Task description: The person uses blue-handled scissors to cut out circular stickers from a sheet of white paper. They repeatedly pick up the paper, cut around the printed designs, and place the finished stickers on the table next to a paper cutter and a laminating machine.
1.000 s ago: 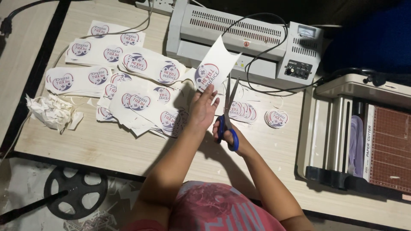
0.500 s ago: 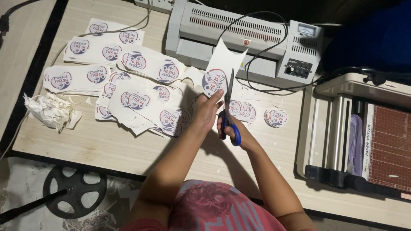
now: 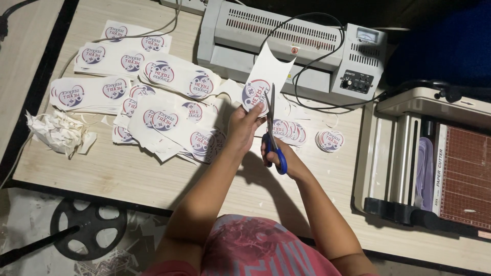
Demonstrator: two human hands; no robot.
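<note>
Scissors with blue plastic handles (image 3: 273, 138) are pointing their long steel blades away from the gripping right hand (image 3: 273, 156), biting the white laminated sheet with a round printed badge (image 3: 263, 82) that the left hand (image 3: 243, 128) is pinching just beside them.

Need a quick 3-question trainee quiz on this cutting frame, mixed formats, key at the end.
1. True or false: the right hand holds blue-handled metal scissors.
2. What does the left hand hold? A) crumpled white paper scraps B) white laminated sheet with a round printed sticker C) a black cable
3. Fill in: the small stack of cut round stickers lies on the pale wooden ____.

Key: 1 true; 2 B, the sheet; 3 table.
</note>
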